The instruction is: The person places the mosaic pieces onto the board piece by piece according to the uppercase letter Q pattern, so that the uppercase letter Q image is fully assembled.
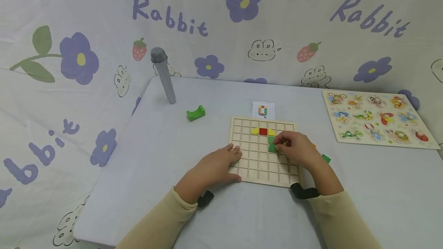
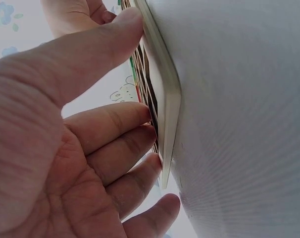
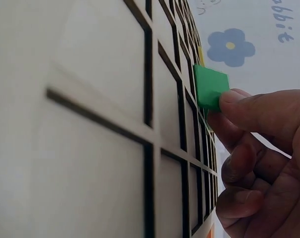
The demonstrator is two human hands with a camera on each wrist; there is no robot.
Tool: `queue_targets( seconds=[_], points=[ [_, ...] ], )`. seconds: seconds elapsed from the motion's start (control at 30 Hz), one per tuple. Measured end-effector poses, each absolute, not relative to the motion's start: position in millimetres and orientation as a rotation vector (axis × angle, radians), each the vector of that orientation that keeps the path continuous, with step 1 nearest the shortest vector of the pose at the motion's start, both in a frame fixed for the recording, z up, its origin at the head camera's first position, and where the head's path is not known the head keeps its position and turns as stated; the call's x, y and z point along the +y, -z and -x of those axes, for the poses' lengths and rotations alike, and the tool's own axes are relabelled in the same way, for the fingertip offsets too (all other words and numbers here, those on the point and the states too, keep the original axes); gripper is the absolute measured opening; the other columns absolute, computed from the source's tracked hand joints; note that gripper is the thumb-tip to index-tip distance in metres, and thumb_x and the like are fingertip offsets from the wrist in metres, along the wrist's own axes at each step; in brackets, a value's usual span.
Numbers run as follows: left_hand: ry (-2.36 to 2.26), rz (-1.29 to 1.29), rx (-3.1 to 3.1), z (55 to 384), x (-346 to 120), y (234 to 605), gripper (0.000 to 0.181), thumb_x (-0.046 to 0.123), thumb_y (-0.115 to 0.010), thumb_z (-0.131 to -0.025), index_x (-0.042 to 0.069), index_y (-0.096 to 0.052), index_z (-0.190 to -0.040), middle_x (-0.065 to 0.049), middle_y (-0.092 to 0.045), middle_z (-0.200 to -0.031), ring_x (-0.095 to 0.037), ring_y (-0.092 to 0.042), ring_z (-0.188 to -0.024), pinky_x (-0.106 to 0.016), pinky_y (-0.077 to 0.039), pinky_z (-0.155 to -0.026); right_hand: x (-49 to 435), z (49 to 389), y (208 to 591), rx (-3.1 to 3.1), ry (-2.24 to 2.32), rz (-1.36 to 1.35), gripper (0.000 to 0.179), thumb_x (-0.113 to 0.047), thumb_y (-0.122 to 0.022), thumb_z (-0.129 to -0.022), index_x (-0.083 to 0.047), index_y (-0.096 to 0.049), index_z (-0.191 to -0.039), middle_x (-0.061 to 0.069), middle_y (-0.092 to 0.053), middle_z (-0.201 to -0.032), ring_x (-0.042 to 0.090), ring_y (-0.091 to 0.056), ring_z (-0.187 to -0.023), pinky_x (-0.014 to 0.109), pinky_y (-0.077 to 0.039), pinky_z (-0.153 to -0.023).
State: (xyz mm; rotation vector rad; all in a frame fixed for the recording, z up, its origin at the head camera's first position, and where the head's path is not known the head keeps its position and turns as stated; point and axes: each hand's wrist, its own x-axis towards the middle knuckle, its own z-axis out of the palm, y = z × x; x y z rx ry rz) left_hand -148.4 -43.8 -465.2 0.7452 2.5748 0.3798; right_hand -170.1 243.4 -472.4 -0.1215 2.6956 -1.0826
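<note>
A wooden grid board (image 1: 257, 168) lies flat on the table in the head view. My left hand (image 1: 219, 164) rests at its left edge, fingertips over the rim and thumb at the near corner. In the left wrist view its fingers are only slightly bent against the board (image 2: 172, 99). Between thumb and fingers, my right hand (image 1: 297, 148) pinches a green square tile (image 3: 211, 85), which stands at the grid surface. Just beyond it sits another green tile (image 1: 271, 140). A red square (image 1: 263, 131) lies between two yellow rounded-corner tiles, the left yellow tile (image 1: 255, 131) being fully visible.
A pattern card (image 1: 263, 110) showing a coloured Q lies behind the board. Right of my hand are a loose green piece (image 1: 326, 158) and an orange piece (image 1: 314, 146). Farther off are a green arch block (image 1: 195, 113), a grey microphone (image 1: 165, 76) and an insect puzzle (image 1: 354, 125).
</note>
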Motion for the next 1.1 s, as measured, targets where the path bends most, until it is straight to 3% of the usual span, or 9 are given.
queue_targets(
  seconds=[0.7, 0.93, 1.1],
  points=[
    [-0.386, -0.754, 2.572, 149, -44, 466, 0.084, 0.043, -0.086, -0.095, 0.016, -0.049, -0.166, 0.000, -0.039, -0.176, -0.022, -0.028, -0.168, -0.045, -0.034, -0.133, 245, 167, 472, 2.744, 1.019, 0.077, 0.009, -0.013, -0.070, -0.105, -0.011, -0.078, -0.108, 0.010, -0.070, -0.110, 0.025, -0.059, -0.093, 0.034, -0.049, -0.076],
    [-0.358, -0.754, 2.574, 149, -44, 468, 0.084, 0.044, -0.084, -0.096, 0.017, -0.047, -0.167, 0.001, -0.037, -0.177, -0.021, -0.026, -0.169, -0.045, -0.033, -0.134, 286, 168, 466, 2.786, 1.019, -0.105, 0.021, -0.022, -0.066, -0.109, -0.007, -0.072, -0.122, 0.015, -0.069, -0.109, 0.028, -0.060, -0.092, 0.033, -0.052, -0.067],
    [-0.352, -0.752, 2.575, 149, -44, 469, 0.085, 0.045, -0.084, -0.096, 0.017, -0.047, -0.167, 0.001, -0.037, -0.177, -0.021, -0.026, -0.169, -0.045, -0.033, -0.134, 320, 166, 463, 2.791, 0.952, -0.222, 0.029, -0.028, -0.065, -0.110, -0.004, -0.069, -0.127, 0.020, -0.069, -0.116, 0.033, -0.060, -0.099, 0.033, -0.051, -0.070]
  ],
)
